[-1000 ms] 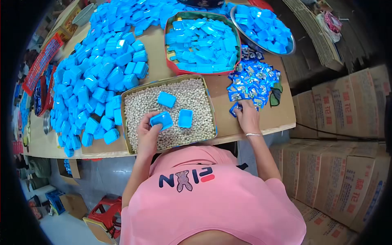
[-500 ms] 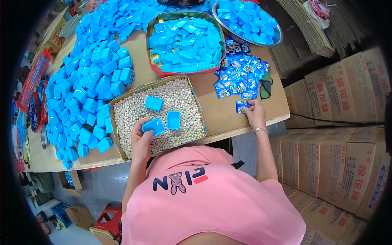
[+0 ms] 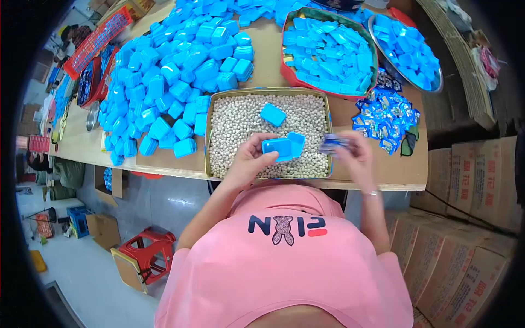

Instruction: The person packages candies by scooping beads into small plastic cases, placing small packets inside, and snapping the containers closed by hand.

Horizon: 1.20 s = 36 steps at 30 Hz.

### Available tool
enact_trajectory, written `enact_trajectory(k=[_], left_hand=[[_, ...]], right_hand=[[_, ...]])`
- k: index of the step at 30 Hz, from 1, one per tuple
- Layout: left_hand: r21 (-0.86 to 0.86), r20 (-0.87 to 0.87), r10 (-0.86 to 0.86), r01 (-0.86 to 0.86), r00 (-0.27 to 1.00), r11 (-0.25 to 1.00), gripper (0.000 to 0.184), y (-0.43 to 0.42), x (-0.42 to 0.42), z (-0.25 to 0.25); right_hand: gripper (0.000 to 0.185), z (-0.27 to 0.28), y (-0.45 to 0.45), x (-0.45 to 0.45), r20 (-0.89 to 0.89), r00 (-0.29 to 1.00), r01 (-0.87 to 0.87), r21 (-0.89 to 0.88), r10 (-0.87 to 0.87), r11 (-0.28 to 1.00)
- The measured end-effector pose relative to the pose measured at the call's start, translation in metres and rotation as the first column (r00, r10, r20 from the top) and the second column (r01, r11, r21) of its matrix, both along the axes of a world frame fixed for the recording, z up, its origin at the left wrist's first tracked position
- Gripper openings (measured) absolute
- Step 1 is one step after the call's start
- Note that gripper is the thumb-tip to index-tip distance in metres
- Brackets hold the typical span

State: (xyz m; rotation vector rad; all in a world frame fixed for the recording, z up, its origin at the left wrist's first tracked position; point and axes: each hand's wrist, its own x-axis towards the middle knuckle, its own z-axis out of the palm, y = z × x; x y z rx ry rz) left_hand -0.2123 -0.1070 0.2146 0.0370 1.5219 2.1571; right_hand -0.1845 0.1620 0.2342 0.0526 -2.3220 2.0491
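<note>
My left hand (image 3: pixel 252 158) grips a small blue tray (image 3: pixel 279 148) over a box of pale round beads (image 3: pixel 235 117). Another blue tray (image 3: pixel 297 143) lies right beside it, partly behind the held one. A third blue piece (image 3: pixel 273 115) rests on the beads farther back. My right hand (image 3: pixel 358 158), smeared by motion, pinches a small dark blue packet (image 3: pixel 332 143) above the box's right edge. To the right of the box is a pile of shiny blue packets (image 3: pixel 387 117).
Blue trays form a large heap (image 3: pixel 164 93) at the left. A red-rimmed container (image 3: pixel 331 52) of flat blue pieces and a metal bowl (image 3: pixel 440 82) of blue pieces stand behind. Cartons (image 3: pixel 481 180) are stacked at the right; a red stool (image 3: pixel 147 251) stands on the floor.
My right hand has lifted a packet from the table and carried it left to the box. The view has shifted, and the held tray now overlaps the tray beside it.
</note>
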Motion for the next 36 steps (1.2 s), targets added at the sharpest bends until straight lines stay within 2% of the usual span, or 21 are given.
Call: enact_trajectory(k=[1, 3, 7, 11, 19, 21, 22, 23, 24, 26, 28, 29, 31, 36], left_hand=[[0.008, -0.042, -0.028, 0.029, 0.999, 1.0, 0.042, 0.003, -0.002, 0.0], [0.012, -0.059, -0.013, 0.013, 0.998, 1.0, 0.041, 0.005, -0.002, 0.006], [0.03, -0.076, 0.117, -0.115, 0.99, 0.993, 0.039, -0.003, 0.003, 0.012], [0.014, -0.096, 0.084, -0.083, 0.992, 0.996, 0.038, -0.004, 0.002, 0.011], [0.087, 0.015, 0.126, -0.127, 0.992, 0.988, 0.036, -0.003, -0.004, 0.017], [0.089, 0.061, 0.153, -0.158, 0.986, 0.983, 0.036, -0.007, -0.006, 0.018], [0.091, 0.056, 0.154, -0.159, 0.986, 0.983, 0.036, -0.007, -0.006, 0.018], [0.052, 0.046, 0.161, -0.163, 0.986, 0.985, 0.035, -0.007, -0.008, 0.017], [0.012, 0.035, 0.17, -0.17, 0.985, 0.985, 0.035, -0.008, -0.009, 0.016], [-0.072, 0.014, 0.192, -0.191, 0.981, 0.979, 0.034, -0.011, -0.011, 0.012], [-0.103, 0.004, 0.213, -0.212, 0.977, 0.972, 0.034, -0.014, -0.014, 0.007], [-0.132, 0.002, 0.225, -0.222, 0.974, 0.966, 0.034, -0.014, -0.016, 0.004], [-0.187, 0.005, 0.249, -0.244, 0.968, 0.952, 0.035, -0.017, -0.018, 0.0], [-0.133, 0.051, 0.258, -0.249, 0.965, 0.959, 0.039, -0.023, -0.019, 0.001]], right_hand=[[0.036, 0.003, -0.024, -0.005, -0.017, 0.997, -0.073, 0.064, 0.074, 0.995], [0.031, 0.012, -0.06, -0.014, -0.203, 0.958, -0.102, 0.416, 0.202, 0.903], [0.027, 0.014, -0.086, -0.02, -0.277, 0.91, -0.157, 0.457, 0.308, 0.875], [0.021, 0.013, -0.104, -0.018, -0.435, 0.89, 0.136, 0.536, 0.135, 0.833], [0.017, 0.012, -0.085, -0.027, -0.415, 0.892, 0.043, 0.472, 0.179, 0.88], [0.011, 0.018, -0.064, -0.057, -0.326, 0.936, 0.032, 0.456, 0.134, 0.889], [0.009, 0.017, -0.051, -0.077, -0.355, 0.934, 0.134, 0.464, 0.045, 0.876], [0.007, 0.01, -0.034, -0.102, -0.386, 0.922, 0.233, 0.467, -0.04, 0.853], [0.009, -0.005, -0.017, -0.13, -0.413, 0.905, 0.352, 0.584, -0.106, 0.731], [0.012, -0.024, 0.017, -0.176, -0.504, 0.863, 0.442, 0.724, -0.032, 0.529], [0.015, -0.036, 0.03, -0.204, -0.366, 0.93, 0.341, 0.838, -0.025, 0.426], [0.015, -0.035, 0.032, -0.209, -0.366, 0.93, 0.332, 0.836, -0.007, 0.437], [0.018, -0.026, 0.031, -0.218, -0.106, 0.992, 0.128, 0.894, -0.074, 0.43], [0.017, -0.029, 0.038, -0.216, -0.182, 0.983, 0.178, 0.852, -0.04, 0.492]])
